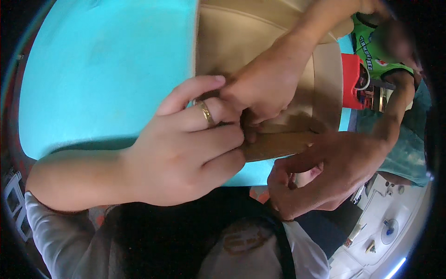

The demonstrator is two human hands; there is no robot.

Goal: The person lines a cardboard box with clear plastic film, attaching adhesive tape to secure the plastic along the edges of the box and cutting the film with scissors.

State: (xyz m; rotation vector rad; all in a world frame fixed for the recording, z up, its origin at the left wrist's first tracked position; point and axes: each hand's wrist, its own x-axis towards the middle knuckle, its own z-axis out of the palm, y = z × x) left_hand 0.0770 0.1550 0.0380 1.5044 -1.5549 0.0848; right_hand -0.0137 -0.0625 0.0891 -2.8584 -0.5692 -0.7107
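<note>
My left hand (181,144), with a gold ring, has its fingers curled at the corner of a tan box-like piece (232,42), whose smooth walls look like cardboard or leather. The fingertips are partly hidden there. Another person's hand (265,88) reaches in from the upper right and touches my fingers at this corner. That person's other hand (325,167) is bent beside the near wall of the piece. Behind it only a few fingertips of my right hand (309,175) show, close to the wall's edge; the rest is covered.
A turquoise tabletop (111,60) lies under the tan piece. On the far right stands a red container (351,81) with things in it. The other person, in a green top (367,46), leans in from that side. A white plastic chair (16,204) stands at lower left.
</note>
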